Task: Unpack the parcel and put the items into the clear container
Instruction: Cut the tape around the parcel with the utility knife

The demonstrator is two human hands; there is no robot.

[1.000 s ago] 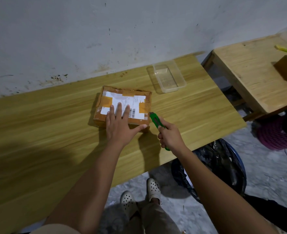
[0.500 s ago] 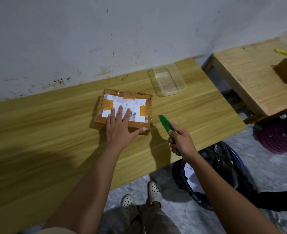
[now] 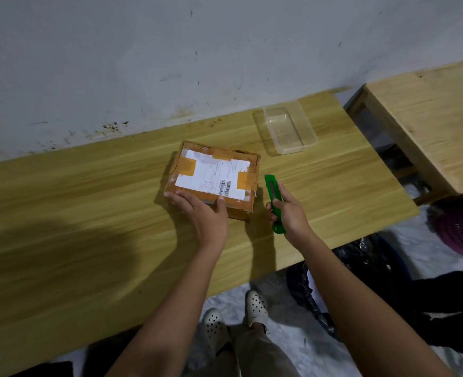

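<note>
The left hand [image 3: 201, 213] grips the near edge of the parcel [image 3: 214, 174], thumb on top and fingers along the front side, the box lying flat on the table [image 3: 89, 213] and reaching away from the palm. Just right of that grip, the right hand [image 3: 290, 213] is closed round a green knife [image 3: 272, 190], apart from the box. The clear container [image 3: 310, 131] sits beyond the knife tip, near the wall.

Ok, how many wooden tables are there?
2. The long light wooden table holds the taped brown cardboard parcel and the clear plastic container; the second wooden table stands to its right, cut off by the picture's edge. Others may lie out of view.
</note>
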